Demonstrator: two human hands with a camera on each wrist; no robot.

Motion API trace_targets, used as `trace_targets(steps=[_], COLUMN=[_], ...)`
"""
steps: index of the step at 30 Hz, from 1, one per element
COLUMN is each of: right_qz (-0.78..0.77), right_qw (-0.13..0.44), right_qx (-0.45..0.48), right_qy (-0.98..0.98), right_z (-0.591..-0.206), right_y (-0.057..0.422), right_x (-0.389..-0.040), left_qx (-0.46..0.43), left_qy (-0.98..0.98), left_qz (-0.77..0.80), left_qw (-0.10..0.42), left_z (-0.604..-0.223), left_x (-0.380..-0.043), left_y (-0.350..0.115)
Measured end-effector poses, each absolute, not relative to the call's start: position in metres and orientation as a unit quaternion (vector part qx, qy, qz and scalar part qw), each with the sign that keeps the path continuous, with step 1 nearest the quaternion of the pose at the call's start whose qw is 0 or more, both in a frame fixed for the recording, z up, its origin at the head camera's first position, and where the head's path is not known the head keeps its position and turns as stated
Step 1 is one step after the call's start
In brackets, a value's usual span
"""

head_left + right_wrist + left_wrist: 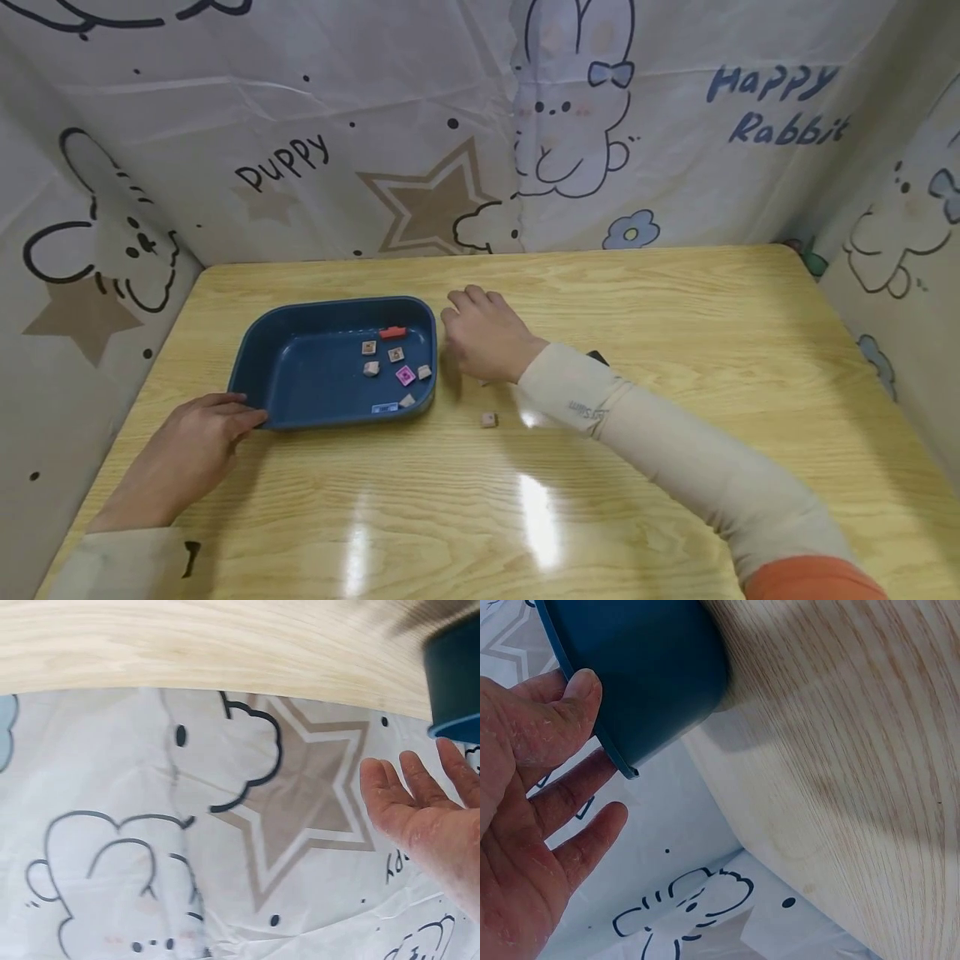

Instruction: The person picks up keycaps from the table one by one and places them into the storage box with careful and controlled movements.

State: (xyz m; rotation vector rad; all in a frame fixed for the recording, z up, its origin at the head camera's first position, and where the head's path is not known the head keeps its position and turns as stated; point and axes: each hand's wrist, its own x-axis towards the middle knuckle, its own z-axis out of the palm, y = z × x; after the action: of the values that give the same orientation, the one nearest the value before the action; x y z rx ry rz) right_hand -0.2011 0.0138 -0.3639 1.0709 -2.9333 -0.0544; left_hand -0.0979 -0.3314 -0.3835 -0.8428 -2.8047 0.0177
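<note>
A dark blue plastic basin (pixel 318 375) stands on the left half of the table. My left hand (pixel 201 442) holds its near left corner; in the left wrist view the thumb (pixel 585 701) and fingers pinch the rim. Just beyond the basin's right wall is my right hand (pixel 486 332), palm down, its fingers loosely bent with nothing seen in them. On the basin floor lie several small beige cubes (pixel 369 347), a pink square piece (pixel 405 376), a red piece (pixel 392 332) and a blue piece (pixel 385 408).
One small beige cube (pixel 489 420) lies on the wooden table (pixel 705 333) right of the basin. Behind the right forearm, part of a dark object (pixel 597 357) shows. Printed cloth (pixel 420 108) hangs along the table's back and sides.
</note>
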Motion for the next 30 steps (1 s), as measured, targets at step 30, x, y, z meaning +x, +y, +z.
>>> trace_targets(steps=[30], right_qz=[0.038], right_qw=[-0.015], right_qx=[0.37], right_qy=[-0.928], right_z=[-0.425], right_y=[0.06], right_x=[-0.183], left_qx=[-0.292], left_qy=[-0.95], left_qz=[0.003], left_qw=[0.11], left_z=[-0.384], left_x=[-0.098], left_y=[-0.332])
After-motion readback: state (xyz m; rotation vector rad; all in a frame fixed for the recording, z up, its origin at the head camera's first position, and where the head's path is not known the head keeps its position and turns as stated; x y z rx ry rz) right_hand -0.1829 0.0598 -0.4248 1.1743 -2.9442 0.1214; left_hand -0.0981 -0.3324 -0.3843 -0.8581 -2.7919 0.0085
